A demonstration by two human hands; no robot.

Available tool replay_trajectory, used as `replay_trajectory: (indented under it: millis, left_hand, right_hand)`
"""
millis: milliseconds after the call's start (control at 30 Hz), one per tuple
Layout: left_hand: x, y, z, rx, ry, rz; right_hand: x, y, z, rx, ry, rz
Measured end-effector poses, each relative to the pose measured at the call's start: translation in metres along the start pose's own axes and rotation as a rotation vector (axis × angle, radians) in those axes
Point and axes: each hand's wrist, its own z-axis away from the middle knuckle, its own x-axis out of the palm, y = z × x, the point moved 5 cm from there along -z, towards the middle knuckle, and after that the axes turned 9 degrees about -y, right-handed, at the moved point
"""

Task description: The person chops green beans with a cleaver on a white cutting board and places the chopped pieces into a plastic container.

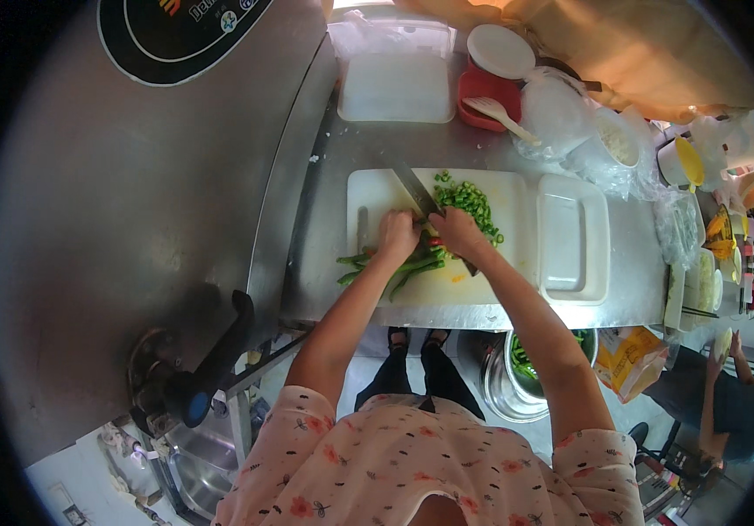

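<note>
My right hand (459, 233) is closed round the handle of a kitchen knife (418, 189), whose blade slants up and left over a white cutting board (511, 263). Close to the blade, my left hand (398, 235) is curled over a bit of green that shows at its fingertips; its grip is partly hidden. Several long green chili peppers (416, 264) lie under and beside my left wrist, with a small red piece (436, 242) among them. Chopped green pieces (472, 200) form a heap on the board, beyond my right hand.
Right of the board sits a white plastic tray (572, 240). Behind are a white lidded container (396, 89), a red basket (492, 95) with a pale fork (498, 117), and bagged bowls (616, 144). A steel cabinet (173, 197) flanks the left. Another person (725, 394) is at lower right.
</note>
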Motion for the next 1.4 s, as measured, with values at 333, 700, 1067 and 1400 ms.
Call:
replay_trajectory:
  millis: [333, 700, 1067, 1400]
  left_hand:
    - [-0.006, 0.010, 0.001, -0.117, 0.005, -0.020]
    - [0.001, 0.015, -0.009, -0.159, -0.020, -0.016]
    - [0.000, 0.048, -0.035, 0.096, 0.029, -0.094]
    - [-0.018, -0.007, -0.006, -0.058, -0.045, -0.086]
  right_hand:
    - [0.002, 0.000, 0.005, -0.017, -0.014, 0.019]
    - [-0.014, 0.046, 0.003, -0.227, 0.341, 0.095]
    - [-0.033, 0.064, 0.039, -0.033, 0.213, -0.389]
    - [-0.020, 0.025, 0.022, -0.081, 0.113, -0.288]
